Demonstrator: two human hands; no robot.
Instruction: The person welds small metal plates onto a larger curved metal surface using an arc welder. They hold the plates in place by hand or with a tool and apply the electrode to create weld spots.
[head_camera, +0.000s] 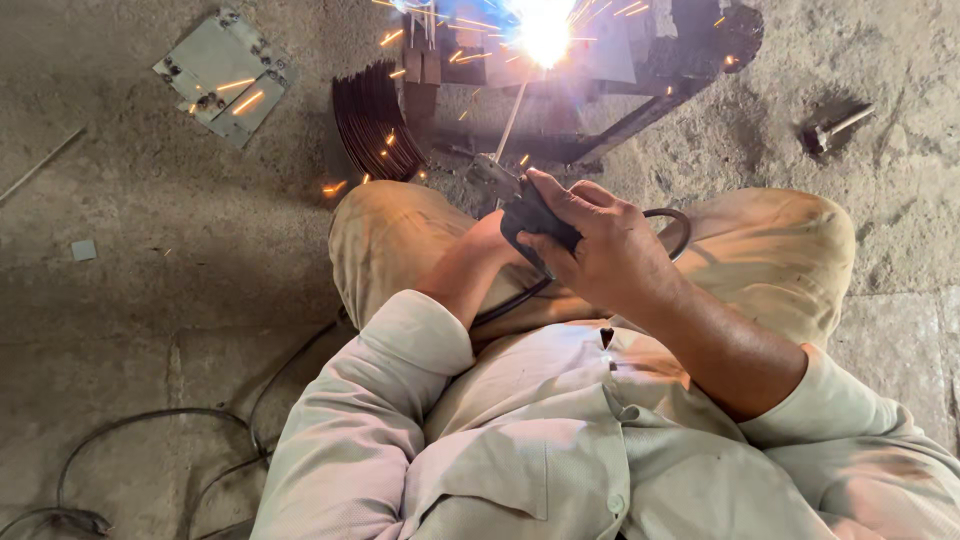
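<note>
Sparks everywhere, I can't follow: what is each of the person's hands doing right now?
Right hand: closed around the black electrode holder.
Left hand: tucked under the right, against the holder; its grip cannot be told.

Metal plate (222, 75) left of frame (640, 95); hammer (832, 128) right.

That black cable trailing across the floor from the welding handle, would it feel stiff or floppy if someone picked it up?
Probably floppy: the black cable lies in loose curves on the concrete floor and loops behind the right hand. It looks thick, so likely heavy for its size. It would probably drag, not roll.
</note>
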